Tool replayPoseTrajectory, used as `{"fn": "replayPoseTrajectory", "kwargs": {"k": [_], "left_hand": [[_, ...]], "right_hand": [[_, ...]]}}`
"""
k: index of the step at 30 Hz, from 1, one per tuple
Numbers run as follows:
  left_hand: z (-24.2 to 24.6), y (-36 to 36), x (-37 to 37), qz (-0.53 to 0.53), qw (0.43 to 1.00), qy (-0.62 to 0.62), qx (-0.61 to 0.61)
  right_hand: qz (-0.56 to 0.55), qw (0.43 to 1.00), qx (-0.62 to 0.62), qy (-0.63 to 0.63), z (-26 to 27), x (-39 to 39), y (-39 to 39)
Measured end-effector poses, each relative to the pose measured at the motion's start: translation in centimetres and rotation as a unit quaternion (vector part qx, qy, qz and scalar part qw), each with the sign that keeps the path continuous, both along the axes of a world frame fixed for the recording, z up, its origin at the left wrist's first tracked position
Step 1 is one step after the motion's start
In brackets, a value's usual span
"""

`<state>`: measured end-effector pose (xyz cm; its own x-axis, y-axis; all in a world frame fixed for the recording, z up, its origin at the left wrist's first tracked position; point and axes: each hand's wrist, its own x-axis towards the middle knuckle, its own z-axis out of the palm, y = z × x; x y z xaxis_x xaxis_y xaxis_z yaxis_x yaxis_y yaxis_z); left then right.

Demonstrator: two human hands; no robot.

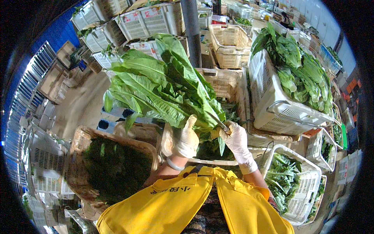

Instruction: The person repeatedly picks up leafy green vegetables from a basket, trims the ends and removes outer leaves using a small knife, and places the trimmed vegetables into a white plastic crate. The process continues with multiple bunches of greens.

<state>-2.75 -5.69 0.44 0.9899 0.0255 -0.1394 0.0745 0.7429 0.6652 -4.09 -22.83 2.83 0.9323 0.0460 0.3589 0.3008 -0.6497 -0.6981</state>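
A large head of long-leaved lettuce rests in my gloved left hand, its leaves fanning away to the upper left. My gloved right hand grips a knife by its handle, and the blade lies against the leaves near the stem end. Both hands are above a plastic crate with leaves in it. The lettuce hides much of that crate.
At my left stands a soiled crate of dark leaves. A white crate piled with trimmed lettuce is at the upper right, another lettuce crate below it. A metal post rises ahead, beside stacked crates.
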Motion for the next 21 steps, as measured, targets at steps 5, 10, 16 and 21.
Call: {"fn": "replayPoseTrajectory", "kwargs": {"k": [5, 10, 16, 21], "left_hand": [[0.9, 1.0, 0.5, 0.024, 0.997, 0.004, -0.067], [0.4, 3.3, 1.0, -0.008, 0.988, -0.035, -0.150], [-0.5, 3.8, 0.0, 0.002, 0.995, -0.023, -0.098], [0.0, 3.4, -0.1, 0.014, 0.995, -0.007, -0.094]], "right_hand": [[0.032, 0.804, 0.569, 0.171, -2.5, 0.9, -0.1], [-0.024, 0.830, 0.444, 0.336, -3.3, 3.3, -2.7], [0.021, 0.867, 0.355, 0.349, -1.8, 2.1, -1.5], [0.059, 0.882, 0.376, 0.276, -1.5, 1.1, 1.7]]}}
